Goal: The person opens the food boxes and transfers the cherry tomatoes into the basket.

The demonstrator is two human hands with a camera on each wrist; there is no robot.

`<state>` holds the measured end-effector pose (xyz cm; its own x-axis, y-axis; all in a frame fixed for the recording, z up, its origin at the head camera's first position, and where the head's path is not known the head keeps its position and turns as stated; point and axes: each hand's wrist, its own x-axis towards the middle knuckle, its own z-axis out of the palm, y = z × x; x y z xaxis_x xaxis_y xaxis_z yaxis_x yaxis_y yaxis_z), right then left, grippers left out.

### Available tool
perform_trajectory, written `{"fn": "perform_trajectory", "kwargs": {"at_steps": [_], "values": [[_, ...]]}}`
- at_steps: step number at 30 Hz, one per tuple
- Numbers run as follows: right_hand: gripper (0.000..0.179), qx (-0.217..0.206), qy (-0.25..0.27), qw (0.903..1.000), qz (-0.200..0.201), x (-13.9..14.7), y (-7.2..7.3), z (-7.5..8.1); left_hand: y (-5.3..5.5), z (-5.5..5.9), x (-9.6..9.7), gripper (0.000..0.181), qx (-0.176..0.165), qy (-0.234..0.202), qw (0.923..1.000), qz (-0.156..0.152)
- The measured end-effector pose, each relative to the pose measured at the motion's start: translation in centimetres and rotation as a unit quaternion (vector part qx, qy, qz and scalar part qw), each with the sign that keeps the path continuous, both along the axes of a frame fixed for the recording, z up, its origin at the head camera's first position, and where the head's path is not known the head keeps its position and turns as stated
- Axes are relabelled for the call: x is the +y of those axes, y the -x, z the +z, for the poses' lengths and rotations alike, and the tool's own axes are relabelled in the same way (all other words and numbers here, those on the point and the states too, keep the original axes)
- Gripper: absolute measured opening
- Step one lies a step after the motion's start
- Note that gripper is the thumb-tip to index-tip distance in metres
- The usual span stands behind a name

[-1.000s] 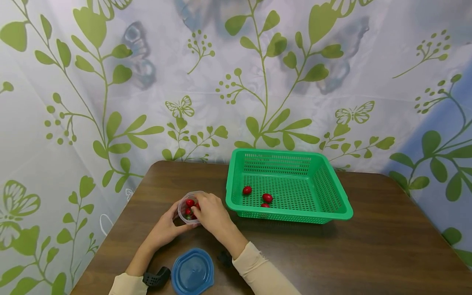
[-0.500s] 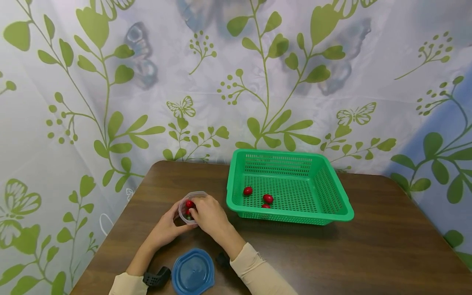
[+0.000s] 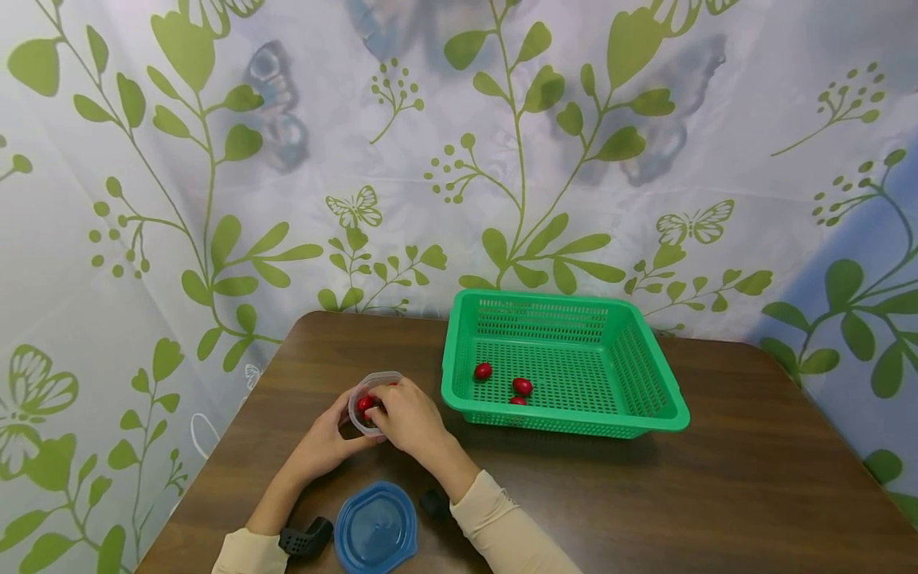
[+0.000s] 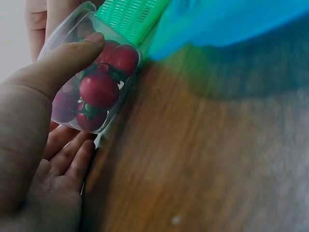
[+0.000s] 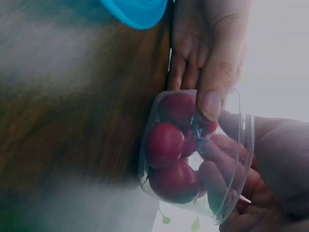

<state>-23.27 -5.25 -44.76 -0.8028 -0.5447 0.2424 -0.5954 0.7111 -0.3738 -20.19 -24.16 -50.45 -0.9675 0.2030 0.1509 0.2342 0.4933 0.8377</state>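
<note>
My left hand (image 3: 320,449) grips a small clear plastic container (image 4: 126,87) by its side, thumb along the near wall and fingers around it. Inside lie several red cherry tomatoes (image 5: 165,145) with green stems. My right hand (image 3: 410,418) reaches over the rim, its fingertips down inside the container among the tomatoes; whether they pinch one is hidden. In the right wrist view, its fingers (image 5: 215,181) show blurred through the clear wall. To the right stands a green slotted basket (image 3: 566,418) with a few cherry tomatoes (image 3: 522,387) on its floor.
A blue lid (image 3: 376,528) lies on the brown wooden table (image 3: 681,494) near the front, between the forearms. Black wrist straps (image 3: 306,538) sit by the wrists. A leaf-patterned cloth (image 3: 402,159) hangs behind the table, and a white cord (image 3: 204,434) shows at the left edge.
My right hand's fingers have shifted slightly inside the container, and the tomatoes there show in different places. The left hand, basket and lid stay put; the head view drifts slightly.
</note>
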Motion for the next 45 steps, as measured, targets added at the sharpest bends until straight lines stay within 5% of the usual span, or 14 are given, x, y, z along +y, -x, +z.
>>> {"fn": "perform_trajectory", "kwargs": {"at_steps": [17, 33, 45], "values": [[0.021, -0.052, 0.009, 0.9942, 0.094, 1.0, 0.3, 0.9, 0.1, 0.1, -0.1, 0.091, -0.002, 0.007, 1.0000, -0.004], [0.026, -0.095, -0.004, 0.9871, 0.129, 2.2, 0.2, 2.1, -0.1, 0.0, -0.1, 0.086, 0.006, 0.000, 0.9998, -0.019], [0.032, -0.104, -0.014, 0.9874, 0.119, 2.7, -0.2, 3.0, -0.1, 0.0, -0.1, 0.089, 0.005, 0.006, 1.0000, -0.004]]}}
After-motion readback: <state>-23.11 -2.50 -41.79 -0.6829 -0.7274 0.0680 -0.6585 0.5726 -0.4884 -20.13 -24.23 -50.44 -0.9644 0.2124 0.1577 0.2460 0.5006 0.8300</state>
